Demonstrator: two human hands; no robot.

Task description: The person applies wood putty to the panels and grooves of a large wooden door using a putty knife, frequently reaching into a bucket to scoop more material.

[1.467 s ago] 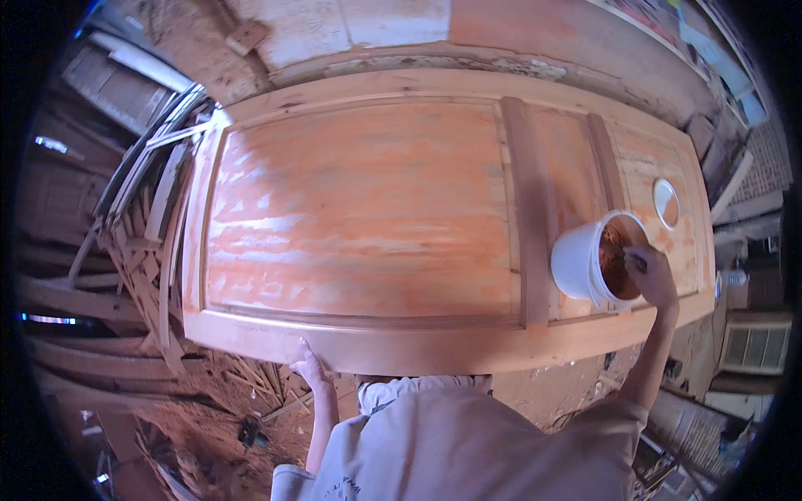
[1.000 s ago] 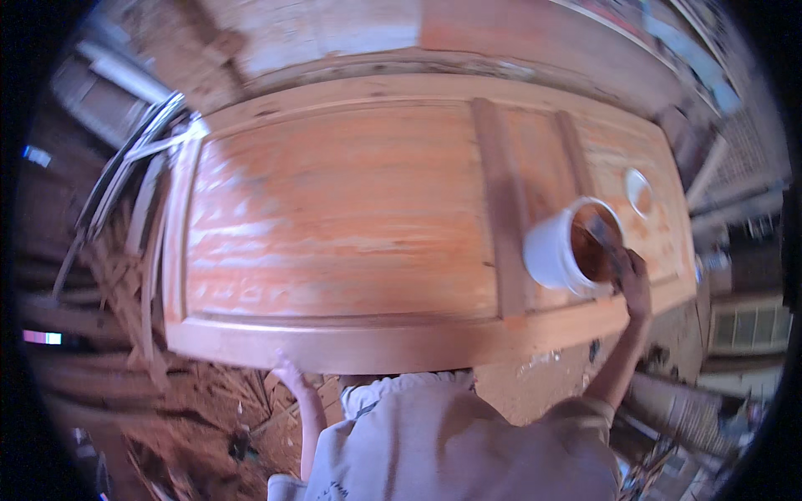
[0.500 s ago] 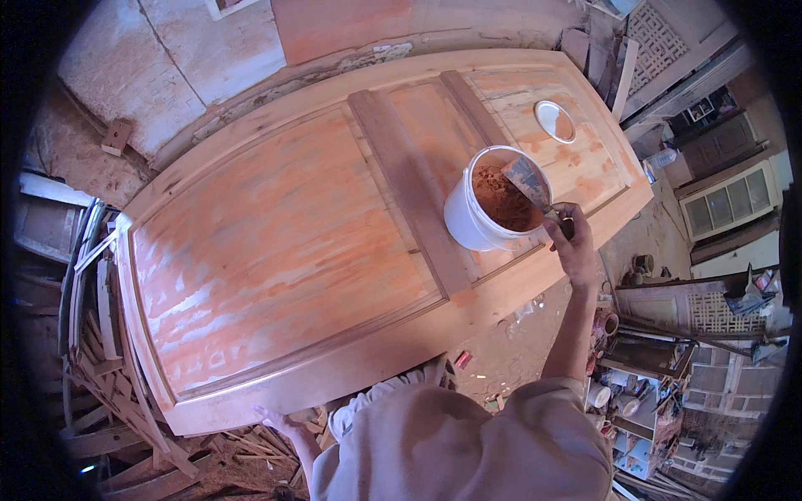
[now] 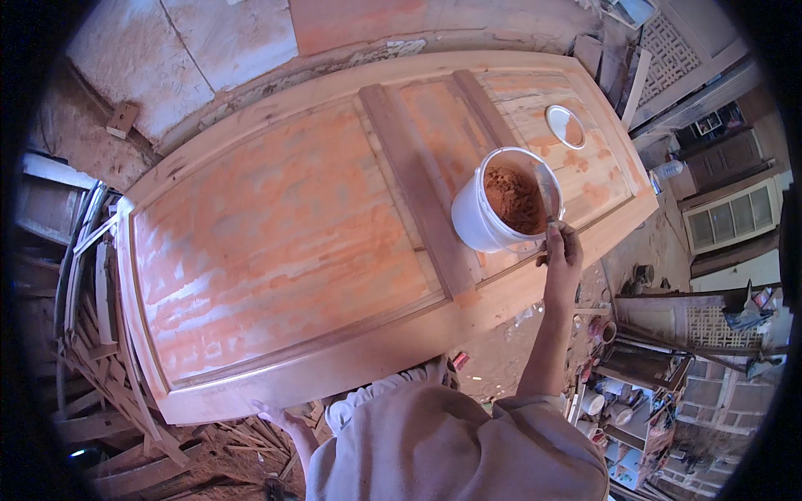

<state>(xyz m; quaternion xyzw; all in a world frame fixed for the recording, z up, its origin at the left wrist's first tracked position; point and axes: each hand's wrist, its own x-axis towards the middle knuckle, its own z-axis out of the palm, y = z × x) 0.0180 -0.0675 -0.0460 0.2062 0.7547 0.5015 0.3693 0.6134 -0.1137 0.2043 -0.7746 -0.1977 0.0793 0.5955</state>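
Observation:
My right hand (image 4: 565,250) is closed round the handle of a putty knife (image 4: 550,203). The knife's blade dips into a white bucket (image 4: 473,219), near the inner right wall, and looks turned nearly edge-on. Reddish-brown putty (image 4: 511,196) fills part of the bucket. Under the bucket lies a large wooden panelled door (image 4: 276,242), smeared with orange-brown patches. My left hand (image 4: 284,419) is at the door's near edge, its fingers stretched out and holding nothing; whether they press on the wood I cannot tell.
A white round lid (image 4: 565,127) with putty on it lies on the door's right panel. Wood scraps (image 4: 117,388) pile up at the left. A cluttered shelf (image 4: 626,434) stands at the lower right, and a plastic bottle (image 4: 668,169) is beyond the door's right end.
The putty knife has turned from showing its broad blade face to nearly edge-on. It sits closer to the bucket's right wall, and my right hand has shifted slightly down. My left hand stays at the edge.

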